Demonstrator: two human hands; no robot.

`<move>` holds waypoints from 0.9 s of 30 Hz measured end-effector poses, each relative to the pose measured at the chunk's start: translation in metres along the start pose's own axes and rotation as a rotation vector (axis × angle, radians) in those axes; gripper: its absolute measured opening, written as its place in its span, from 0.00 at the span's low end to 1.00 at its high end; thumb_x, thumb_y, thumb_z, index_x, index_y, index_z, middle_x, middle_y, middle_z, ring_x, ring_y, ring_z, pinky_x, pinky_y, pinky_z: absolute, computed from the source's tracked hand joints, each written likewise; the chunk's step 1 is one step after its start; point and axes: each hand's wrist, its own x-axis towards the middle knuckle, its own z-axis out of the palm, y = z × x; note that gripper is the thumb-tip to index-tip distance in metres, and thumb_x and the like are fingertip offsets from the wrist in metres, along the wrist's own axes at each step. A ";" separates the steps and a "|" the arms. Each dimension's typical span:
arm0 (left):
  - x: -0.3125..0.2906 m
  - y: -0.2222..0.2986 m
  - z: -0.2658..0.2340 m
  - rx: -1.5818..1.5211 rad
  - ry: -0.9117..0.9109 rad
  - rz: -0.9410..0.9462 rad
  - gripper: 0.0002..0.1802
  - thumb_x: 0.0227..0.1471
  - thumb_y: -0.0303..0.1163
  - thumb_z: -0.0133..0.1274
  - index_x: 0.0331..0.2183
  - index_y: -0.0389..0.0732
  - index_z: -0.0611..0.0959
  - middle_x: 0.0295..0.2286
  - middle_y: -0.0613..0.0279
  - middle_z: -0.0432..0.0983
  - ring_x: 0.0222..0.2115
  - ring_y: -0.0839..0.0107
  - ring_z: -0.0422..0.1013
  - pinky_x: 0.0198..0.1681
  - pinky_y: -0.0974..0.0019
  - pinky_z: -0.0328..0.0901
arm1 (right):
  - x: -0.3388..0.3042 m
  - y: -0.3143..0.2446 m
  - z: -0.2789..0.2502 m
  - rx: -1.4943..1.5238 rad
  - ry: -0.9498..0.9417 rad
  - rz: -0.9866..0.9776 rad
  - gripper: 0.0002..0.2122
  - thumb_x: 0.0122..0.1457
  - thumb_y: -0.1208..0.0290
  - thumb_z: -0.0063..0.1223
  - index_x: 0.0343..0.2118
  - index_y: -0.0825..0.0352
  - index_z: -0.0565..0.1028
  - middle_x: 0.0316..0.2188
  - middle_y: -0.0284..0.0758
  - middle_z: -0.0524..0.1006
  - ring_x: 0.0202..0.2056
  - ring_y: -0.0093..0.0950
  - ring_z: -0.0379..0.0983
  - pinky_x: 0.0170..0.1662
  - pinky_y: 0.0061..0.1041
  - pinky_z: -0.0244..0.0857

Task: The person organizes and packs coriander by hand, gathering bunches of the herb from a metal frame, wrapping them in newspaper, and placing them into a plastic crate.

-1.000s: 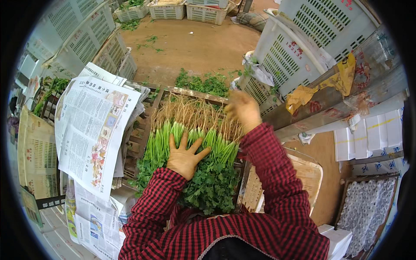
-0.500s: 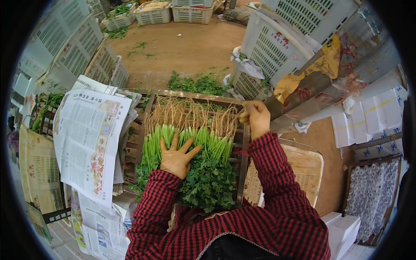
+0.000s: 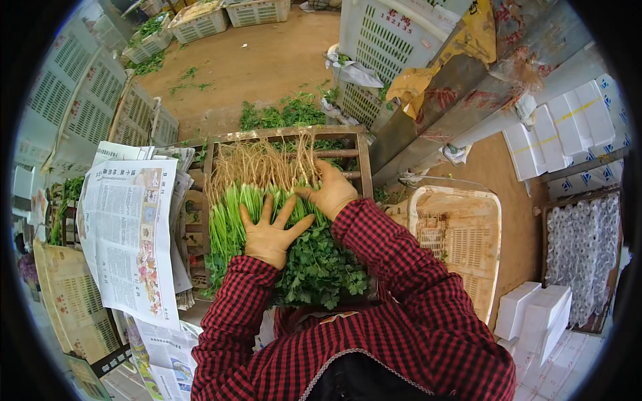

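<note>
A layer of leafy celery-like greens (image 3: 326,264) lies on a brown slatted frame (image 3: 365,164), with pale green stems in the middle, long brown roots at the far side and dark leaves nearest me. My left hand (image 3: 271,237) rests flat on the stems, its fingers spread. At the right edge of the layer, my right hand (image 3: 329,192) is closed around stems and roots, thumb on top. Its fingertips are partly hidden among the roots. Bare slats show to the right of the roots.
Newspaper sheets (image 3: 127,234) are stacked left of the frame. An off-white plastic basket (image 3: 491,247) stands at the right, near white foam boxes (image 3: 545,314). Tall crates (image 3: 394,50) rise beyond, beside a post with torn yellow tape (image 3: 428,73). Loose greens (image 3: 284,112) litter the brown floor.
My right hand has moved left from the frame's right edge, and the greens' right side is now gathered inward. My left hand stays spread on the stems. The view has shifted slightly.
</note>
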 end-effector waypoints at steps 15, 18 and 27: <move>-0.012 -0.022 0.023 -0.179 0.290 0.029 0.41 0.45 0.19 0.57 0.55 0.76 0.77 0.64 0.59 0.65 0.64 0.49 0.61 0.65 0.22 0.37 | -0.042 0.063 0.018 0.576 0.119 0.066 0.48 0.56 0.56 0.68 0.73 0.63 0.48 0.59 0.54 0.70 0.59 0.44 0.70 0.61 0.35 0.65; -0.012 -0.022 0.019 -0.193 0.313 0.029 0.41 0.47 0.18 0.56 0.55 0.76 0.77 0.63 0.58 0.66 0.63 0.49 0.62 0.65 0.22 0.37 | -0.033 0.043 0.033 0.353 0.074 -0.050 0.46 0.53 0.61 0.69 0.71 0.65 0.52 0.66 0.55 0.62 0.67 0.48 0.59 0.68 0.35 0.56; -0.016 -0.031 0.022 -0.205 0.313 0.045 0.38 0.52 0.22 0.56 0.57 0.77 0.75 0.62 0.58 0.67 0.62 0.48 0.65 0.64 0.18 0.37 | -0.059 0.092 0.023 0.719 0.207 0.156 0.46 0.50 0.74 0.70 0.69 0.75 0.53 0.69 0.52 0.57 0.69 0.44 0.54 0.69 0.38 0.54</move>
